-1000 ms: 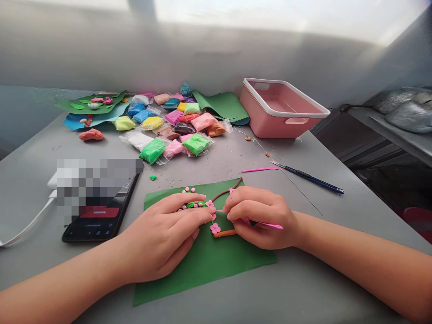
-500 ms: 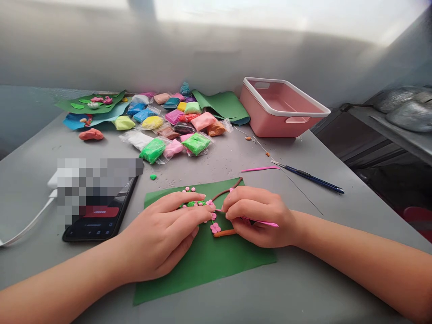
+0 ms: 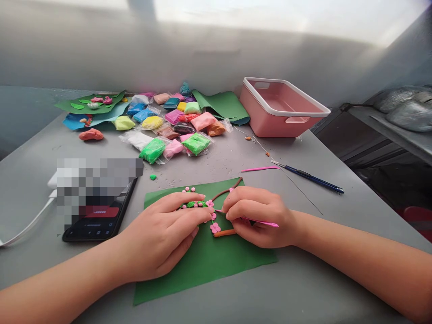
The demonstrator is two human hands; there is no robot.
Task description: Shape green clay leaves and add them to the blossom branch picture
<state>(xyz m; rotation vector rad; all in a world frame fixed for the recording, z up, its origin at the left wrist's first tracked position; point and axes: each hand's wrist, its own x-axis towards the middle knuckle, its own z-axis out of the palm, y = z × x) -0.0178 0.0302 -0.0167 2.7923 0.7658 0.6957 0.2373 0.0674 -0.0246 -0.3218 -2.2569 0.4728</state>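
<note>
Spreading loosely over the green sheet (image 3: 219, 261) on the grey table (image 3: 303, 288), the left hand (image 3: 170, 234) grips nothing; beside it, pink flowers (image 3: 215, 228) probably want light pressure; the right hand (image 3: 261, 216) pinches a pink tool (image 3: 266, 223), best kept low.

One head-worn camera looks forward and down (fairly near) over the table (image 3: 303, 288)

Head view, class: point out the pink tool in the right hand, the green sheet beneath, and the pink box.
Pink tool (image 3: 261, 222), head view: protruding shaft.
Green sheet (image 3: 219, 258), head view: bare lower part.
Pink box (image 3: 270, 126), head view: near wall.
</note>
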